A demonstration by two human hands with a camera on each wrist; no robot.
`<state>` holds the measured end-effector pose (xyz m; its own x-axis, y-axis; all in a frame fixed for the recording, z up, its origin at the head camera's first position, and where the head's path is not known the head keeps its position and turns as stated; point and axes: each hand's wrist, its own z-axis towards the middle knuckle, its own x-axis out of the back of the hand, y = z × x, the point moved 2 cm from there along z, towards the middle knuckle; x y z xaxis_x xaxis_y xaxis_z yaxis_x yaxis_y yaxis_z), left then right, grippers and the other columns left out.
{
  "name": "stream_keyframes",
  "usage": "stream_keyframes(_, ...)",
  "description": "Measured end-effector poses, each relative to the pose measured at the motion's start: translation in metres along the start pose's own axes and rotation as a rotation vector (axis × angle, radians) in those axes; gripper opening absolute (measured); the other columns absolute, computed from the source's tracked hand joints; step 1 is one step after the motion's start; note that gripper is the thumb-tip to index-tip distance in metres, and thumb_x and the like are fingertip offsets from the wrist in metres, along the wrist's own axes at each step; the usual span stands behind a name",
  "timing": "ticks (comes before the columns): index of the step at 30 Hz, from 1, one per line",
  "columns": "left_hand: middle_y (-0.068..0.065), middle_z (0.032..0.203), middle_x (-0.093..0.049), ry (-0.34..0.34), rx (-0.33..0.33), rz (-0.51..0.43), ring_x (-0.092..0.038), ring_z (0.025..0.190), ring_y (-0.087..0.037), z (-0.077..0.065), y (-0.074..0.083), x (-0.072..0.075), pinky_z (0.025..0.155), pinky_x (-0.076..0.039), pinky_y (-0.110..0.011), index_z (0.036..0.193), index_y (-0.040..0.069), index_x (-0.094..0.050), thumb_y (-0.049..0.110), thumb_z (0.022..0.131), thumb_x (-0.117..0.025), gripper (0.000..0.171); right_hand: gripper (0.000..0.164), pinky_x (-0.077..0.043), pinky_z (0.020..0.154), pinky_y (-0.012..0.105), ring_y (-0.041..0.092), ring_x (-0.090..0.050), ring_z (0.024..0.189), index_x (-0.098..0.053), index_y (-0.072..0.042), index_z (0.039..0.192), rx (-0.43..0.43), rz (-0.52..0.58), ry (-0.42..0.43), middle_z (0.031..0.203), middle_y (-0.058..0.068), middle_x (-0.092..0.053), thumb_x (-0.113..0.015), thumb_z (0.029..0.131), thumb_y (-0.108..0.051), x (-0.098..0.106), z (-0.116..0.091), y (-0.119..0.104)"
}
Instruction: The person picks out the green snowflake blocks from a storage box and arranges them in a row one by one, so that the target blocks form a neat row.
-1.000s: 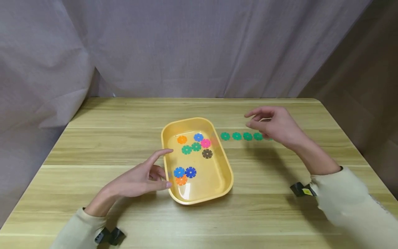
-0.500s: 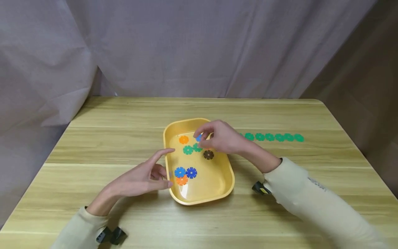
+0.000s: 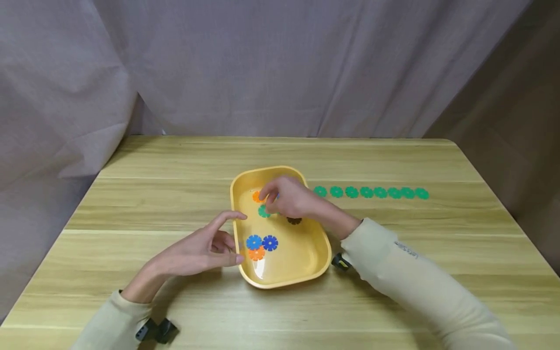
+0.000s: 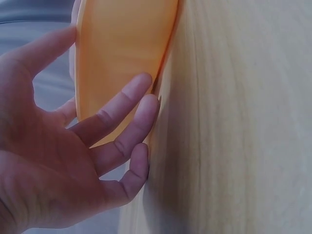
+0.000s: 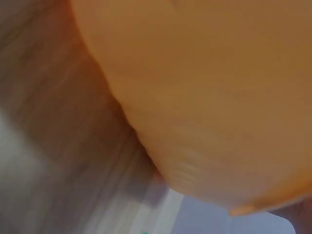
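In the head view a yellow plastic tray (image 3: pixel 302 270) stands on the wooden table. My left hand (image 3: pixel 192 250) holds its left wall, thumb and index finger at the rim. The left wrist view shows the other fingers bent against the tray's outer side. My right hand (image 3: pixel 290 198) reaches over the far part of the tray, its fingers loosely bent, close to a green snowflake disc (image 3: pixel 264 211). An orange disc (image 3: pixel 256 196) lies just beyond its fingertips. A brown disc (image 3: pixel 294 221) is partly covered by the hand. The right wrist view shows only the tray's outside.
Several green snowflake discs (image 3: pixel 366 192) form a row on the table right of the tray. Nearer in the tray lie a light blue disc (image 3: pixel 253 242), a dark blue disc (image 3: pixel 270 243) and an orange disc. A grey curtain (image 3: pixel 280 73) hangs behind the table.
My right hand has moved left from above the green row into the tray, and over to the discs there. My left hand has stayed at the tray's wall.
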<state>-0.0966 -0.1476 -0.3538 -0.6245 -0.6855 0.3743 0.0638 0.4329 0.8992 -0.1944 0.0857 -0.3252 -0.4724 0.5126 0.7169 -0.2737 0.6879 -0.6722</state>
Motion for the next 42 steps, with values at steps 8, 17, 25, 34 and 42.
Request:
stream_keyframes(8, -0.009, 0.108, -0.073, -0.014, -0.004, -0.008, -0.072, 0.1, -0.025, 0.001, 0.0, 0.0, 0.091, -0.056, -0.041, 0.154, 0.023, -0.036, 0.033, 0.097, -0.079, 0.072, 0.031, -0.051, 0.066, 0.024, 0.012, -0.062, 0.07, -0.078, -0.005, 0.117, -0.041, -0.148, 0.0, 0.087, 0.003, -0.072, -0.083, 0.087, -0.006, -0.007, 0.004, 0.002)
stream_keyframes(17, -0.007, 0.108, -0.075, -0.034, -0.009, -0.017, -0.073, 0.099, -0.025, 0.001, 0.0, 0.0, 0.087, -0.057, -0.038, 0.155, 0.022, -0.035, 0.032, 0.097, -0.079, 0.073, 0.031, -0.05, 0.068, 0.024, 0.014, -0.062, 0.076, -0.079, -0.007, 0.117, -0.039, -0.227, 0.009, 0.09, 0.002, -0.071, -0.085, 0.087, -0.012, -0.013, 0.008, 0.005)
stream_keyframes(25, -0.005, 0.103, -0.077, -0.042, -0.01, -0.013, -0.074, 0.096, -0.027, 0.001, -0.001, 0.001, 0.083, -0.056, -0.034, 0.156, 0.022, -0.034, 0.033, 0.098, -0.078, 0.073, 0.029, -0.052, 0.078, 0.029, 0.017, -0.062, 0.088, -0.077, -0.007, 0.115, -0.041, -0.235, -0.003, 0.098, 0.003, -0.068, -0.083, 0.087, -0.01, -0.015, 0.009, 0.005)
stream_keyframes(34, -0.004, 0.102, -0.077, -0.043, 0.003, -0.007, -0.074, 0.092, -0.026, 0.001, 0.0, 0.001, 0.079, -0.055, -0.031, 0.156, 0.023, -0.034, 0.034, 0.098, -0.078, 0.074, 0.029, -0.05, 0.075, 0.029, 0.017, -0.06, 0.083, -0.066, -0.014, 0.108, 0.043, -0.241, -0.021, 0.091, 0.001, -0.066, -0.078, 0.084, -0.002, -0.017, 0.003, 0.005)
stream_keyframes(42, -0.004, 0.101, -0.077, -0.044, 0.0, -0.008, -0.074, 0.09, -0.026, 0.0, 0.001, 0.001, 0.078, -0.054, -0.03, 0.156, 0.023, -0.034, 0.033, 0.098, -0.078, 0.074, 0.028, -0.047, 0.066, 0.026, 0.013, -0.059, 0.07, -0.064, -0.017, 0.11, 0.126, -0.23, -0.026, 0.078, -0.002, -0.065, -0.077, 0.088, -0.006, -0.016, -0.005, 0.002)
